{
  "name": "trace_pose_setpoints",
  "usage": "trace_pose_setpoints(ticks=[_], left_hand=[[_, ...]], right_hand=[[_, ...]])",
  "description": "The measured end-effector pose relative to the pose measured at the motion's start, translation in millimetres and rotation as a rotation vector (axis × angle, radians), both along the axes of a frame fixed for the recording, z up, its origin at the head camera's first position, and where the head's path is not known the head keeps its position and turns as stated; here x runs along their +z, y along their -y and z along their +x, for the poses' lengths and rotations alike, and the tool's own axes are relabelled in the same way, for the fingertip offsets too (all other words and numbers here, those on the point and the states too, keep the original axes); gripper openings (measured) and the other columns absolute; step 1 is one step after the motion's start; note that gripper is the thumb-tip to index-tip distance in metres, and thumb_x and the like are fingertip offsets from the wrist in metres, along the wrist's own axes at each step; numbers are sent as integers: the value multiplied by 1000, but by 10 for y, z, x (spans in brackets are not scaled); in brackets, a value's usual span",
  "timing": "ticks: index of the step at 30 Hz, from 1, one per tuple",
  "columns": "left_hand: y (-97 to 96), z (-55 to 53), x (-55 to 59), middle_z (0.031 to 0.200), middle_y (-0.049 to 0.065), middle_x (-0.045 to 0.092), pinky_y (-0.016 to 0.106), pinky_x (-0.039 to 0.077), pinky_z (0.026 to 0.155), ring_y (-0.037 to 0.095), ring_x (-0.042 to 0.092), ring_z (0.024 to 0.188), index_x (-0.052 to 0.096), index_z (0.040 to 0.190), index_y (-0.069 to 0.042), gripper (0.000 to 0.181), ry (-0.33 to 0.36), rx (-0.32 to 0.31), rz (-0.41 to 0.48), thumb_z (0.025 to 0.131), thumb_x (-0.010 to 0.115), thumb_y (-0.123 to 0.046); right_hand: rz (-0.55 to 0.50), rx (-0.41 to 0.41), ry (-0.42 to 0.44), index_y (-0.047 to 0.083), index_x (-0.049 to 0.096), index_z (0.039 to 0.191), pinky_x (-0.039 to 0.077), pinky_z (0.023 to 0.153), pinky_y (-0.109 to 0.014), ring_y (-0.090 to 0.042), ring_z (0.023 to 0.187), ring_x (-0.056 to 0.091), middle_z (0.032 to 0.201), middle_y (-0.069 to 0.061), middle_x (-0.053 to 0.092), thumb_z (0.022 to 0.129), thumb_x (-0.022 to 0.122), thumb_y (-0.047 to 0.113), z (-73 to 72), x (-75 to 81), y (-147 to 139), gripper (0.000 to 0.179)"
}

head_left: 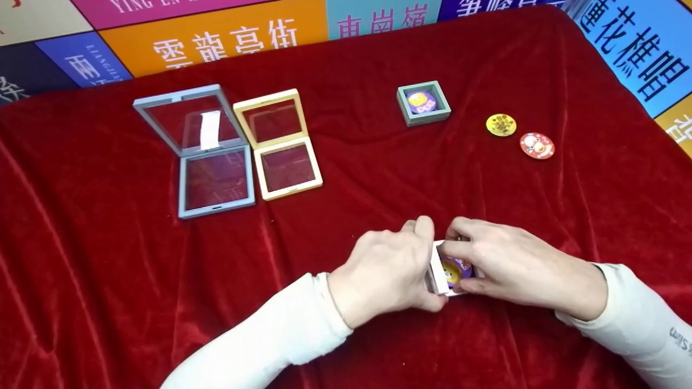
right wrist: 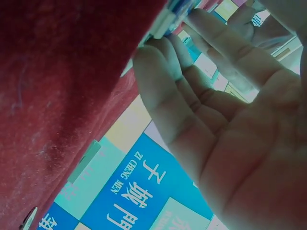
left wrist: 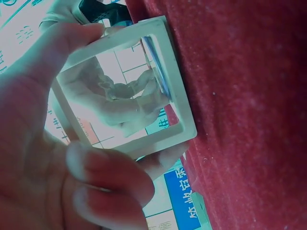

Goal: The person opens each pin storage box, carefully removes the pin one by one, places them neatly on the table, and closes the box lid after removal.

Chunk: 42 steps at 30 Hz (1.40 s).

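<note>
Near the front of the red cloth, my left hand (head_left: 386, 273) grips a small white display frame (head_left: 439, 273) whose two halves stand partly apart. In the left wrist view, thumb and fingers hold the sides of its clear-windowed half (left wrist: 176, 79). A purple round badge (head_left: 453, 270) with a yellow cartoon figure lies in the other half. My right hand (head_left: 516, 265) reaches over it, with index finger and thumb pinching the badge at opposite edges. From the right wrist, fingertips (right wrist: 144, 55) show right at the frame's pale edge; the hand hides much of the badge.
A blue frame (head_left: 216, 210) and a cream frame (head_left: 292, 190) stand open at left. A green frame (head_left: 423, 118) with a purple badge inside sits at the back. To its right lie a yellow badge (head_left: 501, 125) and a red badge (head_left: 537, 146).
</note>
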<state>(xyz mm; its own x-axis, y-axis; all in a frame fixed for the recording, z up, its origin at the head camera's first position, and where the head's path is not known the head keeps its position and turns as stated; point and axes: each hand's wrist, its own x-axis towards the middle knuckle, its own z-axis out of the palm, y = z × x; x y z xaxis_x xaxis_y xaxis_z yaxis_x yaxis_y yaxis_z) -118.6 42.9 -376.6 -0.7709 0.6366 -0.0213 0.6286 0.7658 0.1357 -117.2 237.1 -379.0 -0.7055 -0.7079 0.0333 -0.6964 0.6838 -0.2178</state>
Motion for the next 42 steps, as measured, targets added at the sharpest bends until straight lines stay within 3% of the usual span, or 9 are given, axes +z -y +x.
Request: trace_pose_setpoints(ticks=[9,15,18,23,27,31,38,42], left_hand=[[-1,-13,25,77,-6,52,23,38,41,11,51,50,40,95,-14,66,73,18,-10,61,74,-59],[-8,-7,23,76,-6,53,24,39,42,11,53,51,40,95,-13,67,64,18,-2,61,75,-60],[-8,-4,25,74,-7,52,25,39,42,11,53,50,40,93,-14,68,61,18,-11,60,75,-61],[-13,-13,36,73,-8,52,24,38,42,10,50,49,39,94,-14,67,101,21,-27,61,75,-60],[-17,-18,35,75,-8,52,23,38,42,10,49,49,39,95,-14,67,125,20,-29,62,75,-60],[-7,-16,29,73,-8,51,23,36,41,9,49,48,39,94,-14,67,112,20,-24,62,75,-60],[1,-9,13,72,-7,51,23,37,40,9,49,47,39,93,-14,66,72,9,-7,61,75,-59],[3,-6,10,70,-8,51,23,37,40,9,47,46,39,92,-14,66,56,1,-3,61,75,-59]], right_hand=[[-22,-90,-24,20,65,95,45,61,-23,-2,73,48,90,8,55,67,79,19,-107,-26,-35,31],[-82,-173,-51,12,57,119,52,74,-37,-15,90,58,104,-2,61,70,77,18,-203,25,-134,53],[-121,-248,-95,6,50,126,49,79,-43,-23,95,58,110,-10,61,69,77,16,-294,104,-246,64],[-174,-466,-133,3,46,129,41,73,-38,-23,87,56,102,-12,60,71,75,13,-476,193,-535,65],[-188,-636,-93,5,43,132,35,71,-31,-4,83,51,104,-16,61,72,75,14,-592,196,-793,68],[-188,-739,-40,7,40,134,29,70,-26,21,73,33,107,-19,62,74,74,18,-677,210,-1021,70],[-194,-892,4,6,35,137,27,68,-25,24,67,32,105,-15,59,78,73,28,-772,267,-1321,74],[-188,-892,17,4,37,136,28,69,-26,24,66,32,111,-22,59,78,72,29,-799,230,-1371,72]])
